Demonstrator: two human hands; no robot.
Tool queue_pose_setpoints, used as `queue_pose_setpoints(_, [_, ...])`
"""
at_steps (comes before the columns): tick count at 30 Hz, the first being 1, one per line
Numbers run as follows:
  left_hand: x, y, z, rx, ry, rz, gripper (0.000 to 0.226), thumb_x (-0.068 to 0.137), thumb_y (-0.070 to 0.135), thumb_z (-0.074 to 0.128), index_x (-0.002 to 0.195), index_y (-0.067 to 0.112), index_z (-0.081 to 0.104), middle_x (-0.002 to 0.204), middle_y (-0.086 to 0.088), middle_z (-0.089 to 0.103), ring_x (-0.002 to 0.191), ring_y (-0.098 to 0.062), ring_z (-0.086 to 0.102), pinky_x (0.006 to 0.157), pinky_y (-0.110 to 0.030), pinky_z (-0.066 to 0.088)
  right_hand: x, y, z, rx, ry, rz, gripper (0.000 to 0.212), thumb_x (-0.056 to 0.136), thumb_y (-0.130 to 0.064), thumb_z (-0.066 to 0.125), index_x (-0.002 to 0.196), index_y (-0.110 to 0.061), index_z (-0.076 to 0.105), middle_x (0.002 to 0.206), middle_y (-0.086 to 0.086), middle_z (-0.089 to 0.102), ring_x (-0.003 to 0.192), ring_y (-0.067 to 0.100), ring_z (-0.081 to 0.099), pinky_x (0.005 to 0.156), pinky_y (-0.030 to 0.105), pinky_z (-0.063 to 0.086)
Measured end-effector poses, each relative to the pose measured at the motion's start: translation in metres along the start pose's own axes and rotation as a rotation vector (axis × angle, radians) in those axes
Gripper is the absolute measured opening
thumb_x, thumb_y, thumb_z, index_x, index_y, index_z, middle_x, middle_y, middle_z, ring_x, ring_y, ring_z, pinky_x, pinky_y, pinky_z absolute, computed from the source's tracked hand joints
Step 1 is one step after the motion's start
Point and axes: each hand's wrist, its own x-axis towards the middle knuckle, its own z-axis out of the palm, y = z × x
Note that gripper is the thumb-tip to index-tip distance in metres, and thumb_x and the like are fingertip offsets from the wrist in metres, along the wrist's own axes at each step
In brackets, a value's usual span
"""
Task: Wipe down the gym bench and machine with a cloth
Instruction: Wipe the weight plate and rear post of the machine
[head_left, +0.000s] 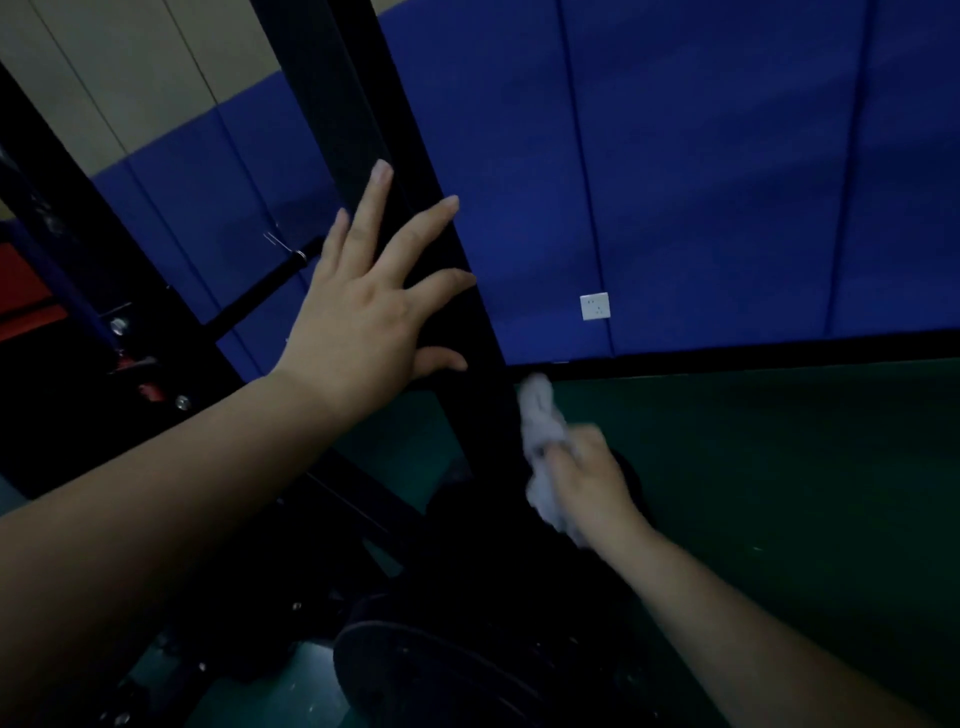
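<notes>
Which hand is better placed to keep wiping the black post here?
Right. The right hand already grips the cloth against the lower part of the post. The left hand lies flat and spread on the post higher up, holding nothing, apparently bracing.

Single head-worn wide-angle view, facing forward and down, tilted; close to a black upright post (395, 218) at frame centre, blue wall padding (701, 182) behind.
</notes>
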Motion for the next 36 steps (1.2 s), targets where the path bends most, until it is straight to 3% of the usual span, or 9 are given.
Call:
queue_pose_setpoints(5, [0.001,0.003,0.01,0.009,-0.006,-0.005,0.072,0.066,0.063,0.066,0.125,0.022,0.058,0.157,-0.009,0.02,0.141,-0.051,-0.004,0.108,-0.07,0.013,0.022,-0.042,0.02,0.088,0.018,-0.182,0.033,0.097,-0.018,0.048,0.112,-0.047,0.054,0.092,0.0,0.044,0.075,0.005,0.052,0.071,0.014,0.043])
queue_pose_setpoints(8, [0.0,0.004,0.013,0.001,-0.005,-0.002,0.073,0.066,0.064,0.066,0.124,0.021,0.059,0.158,-0.01,0.017,0.14,-0.052,-0.003,0.108,-0.071,0.014,-0.013,0.03,0.013,0.017,0.018,-0.132,0.019,0.099,-0.017,0.047,0.106,-0.031,0.059,0.083,0.0,0.047,0.065,0.004,0.052,0.063,0.019,0.043])
queue_pose_setpoints(14, [-0.006,0.013,0.014,-0.01,-0.004,-0.012,0.07,0.067,0.058,0.07,0.124,0.02,0.059,0.157,-0.011,0.019,0.141,-0.051,0.0,0.092,-0.064,0.04,-0.053,0.095,-0.003,-0.22,-0.108,0.121,0.011,0.098,-0.03,0.047,0.097,-0.038,0.054,0.095,0.006,0.053,0.08,0.012,0.056,0.073,0.024,0.042])
queue_pose_setpoints(19, [-0.011,0.02,0.017,-0.02,-0.011,-0.029,0.069,0.068,0.054,0.073,0.125,0.02,0.059,0.157,-0.01,0.02,0.142,-0.048,0.0,0.081,-0.061,0.046,-0.009,-0.005,0.019,-0.101,0.04,-0.176,0.048,0.094,-0.022,0.055,0.137,-0.038,0.042,0.096,0.0,0.043,0.082,0.008,0.051,0.073,0.013,0.042])
queue_pose_setpoints(23, [-0.012,0.02,0.02,-0.023,-0.008,-0.041,0.067,0.069,0.053,0.073,0.126,0.02,0.058,0.158,-0.009,0.016,0.142,-0.047,-0.003,0.088,-0.062,0.044,-0.021,0.002,0.024,-0.213,0.076,-0.27,0.06,0.092,-0.018,0.06,0.145,-0.028,0.035,0.1,0.001,0.042,0.084,0.009,0.05,0.076,0.016,0.043])
queue_pose_setpoints(27, [-0.018,0.029,0.028,-0.023,-0.027,-0.036,0.067,0.068,0.051,0.075,0.125,0.02,0.059,0.158,-0.01,0.016,0.142,-0.049,-0.004,0.1,-0.062,0.034,-0.062,0.067,0.016,-0.397,0.009,-0.005,0.047,0.088,-0.035,0.064,0.126,-0.01,0.052,0.098,0.003,0.044,0.082,0.012,0.051,0.07,0.019,0.042])
queue_pose_setpoints(30, [-0.021,0.034,0.029,-0.032,-0.023,-0.04,0.066,0.068,0.049,0.076,0.125,0.02,0.059,0.157,-0.01,0.019,0.142,-0.048,-0.003,0.101,-0.058,0.036,-0.075,0.074,0.006,-0.425,-0.09,0.14,0.053,0.091,-0.037,0.058,0.137,-0.014,0.044,0.101,0.004,0.044,0.084,0.012,0.05,0.071,0.019,0.039])
queue_pose_setpoints(34, [-0.022,0.031,0.028,-0.026,-0.033,-0.031,0.065,0.069,0.047,0.076,0.126,0.02,0.058,0.157,-0.009,0.02,0.142,-0.047,-0.003,0.102,-0.056,0.039,-0.054,0.0,0.012,-0.364,-0.02,-0.141,0.051,0.098,-0.043,0.035,0.147,-0.039,0.022,0.101,0.0,0.039,0.08,0.013,0.05,0.068,0.028,0.048])
queue_pose_setpoints(36, [-0.022,0.029,0.028,-0.016,-0.028,-0.011,0.061,0.073,0.041,0.075,0.127,0.021,0.058,0.157,-0.009,0.02,0.143,-0.047,-0.004,0.102,-0.055,0.039,-0.035,-0.036,0.017,-0.356,0.043,-0.33,0.052,0.092,-0.033,0.037,0.143,-0.041,0.031,0.097,-0.003,0.037,0.073,0.009,0.046,0.061,0.021,0.046])
